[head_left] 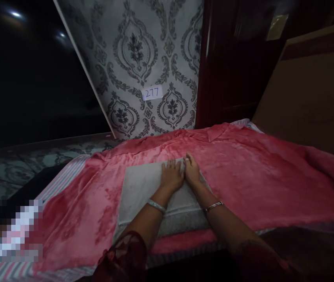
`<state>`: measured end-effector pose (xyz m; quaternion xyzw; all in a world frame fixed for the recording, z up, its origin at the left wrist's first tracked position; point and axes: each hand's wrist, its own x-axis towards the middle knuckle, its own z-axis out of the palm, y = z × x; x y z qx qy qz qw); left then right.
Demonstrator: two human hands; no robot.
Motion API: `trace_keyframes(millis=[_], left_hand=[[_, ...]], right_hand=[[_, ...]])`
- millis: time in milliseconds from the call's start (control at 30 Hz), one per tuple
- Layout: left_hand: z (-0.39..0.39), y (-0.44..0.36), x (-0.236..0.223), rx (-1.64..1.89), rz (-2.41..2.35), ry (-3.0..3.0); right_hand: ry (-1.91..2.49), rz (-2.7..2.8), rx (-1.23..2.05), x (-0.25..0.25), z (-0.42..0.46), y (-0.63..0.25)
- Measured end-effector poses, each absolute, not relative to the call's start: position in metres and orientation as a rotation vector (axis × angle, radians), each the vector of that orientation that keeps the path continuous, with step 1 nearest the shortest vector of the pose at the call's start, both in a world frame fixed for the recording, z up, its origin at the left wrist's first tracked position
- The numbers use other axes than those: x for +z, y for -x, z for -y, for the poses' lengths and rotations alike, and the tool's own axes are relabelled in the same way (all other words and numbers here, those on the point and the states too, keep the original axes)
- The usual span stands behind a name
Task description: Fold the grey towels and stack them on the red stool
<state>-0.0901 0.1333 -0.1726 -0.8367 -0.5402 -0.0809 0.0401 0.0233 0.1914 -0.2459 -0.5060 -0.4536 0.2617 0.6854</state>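
I see the folded grey towel (143,192) on the pink blanket (258,176), long axis running away from me. My left hand (171,176) and right hand (192,171) lie flat at its far edge, fingers loose, gripping nothing.

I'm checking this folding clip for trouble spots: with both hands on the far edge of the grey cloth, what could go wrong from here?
The left hand and right hand press close together at the far edge of the grey folded cloth, so its outer corners are unheld and might slip out of line. The pink blanket beneath is rumpled, so the cloth may crease or slide. Dim light could hide uneven edges.
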Motion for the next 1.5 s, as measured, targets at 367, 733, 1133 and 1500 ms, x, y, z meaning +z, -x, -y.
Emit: trace_keyframes(millis=[367,733,1133,1500], left_hand=[[-0.121,0.240,-0.155,-0.018,1.994,2.269],[-0.116,0.248,-0.154,-0.016,2.021,2.288],[-0.049,0.153,-0.155,0.015,1.462,2.798],[0.002,0.234,-0.169,0.009,1.525,2.737]], right_hand=[[1.357,1.172,0.465,-0.218,-0.177,-0.020],[1.653,2.210,0.359,-0.172,-0.103,0.003],[1.788,2.229,0.212,-0.185,-0.041,-0.049],[1.590,2.239,0.304,-0.206,-0.037,-0.067]])
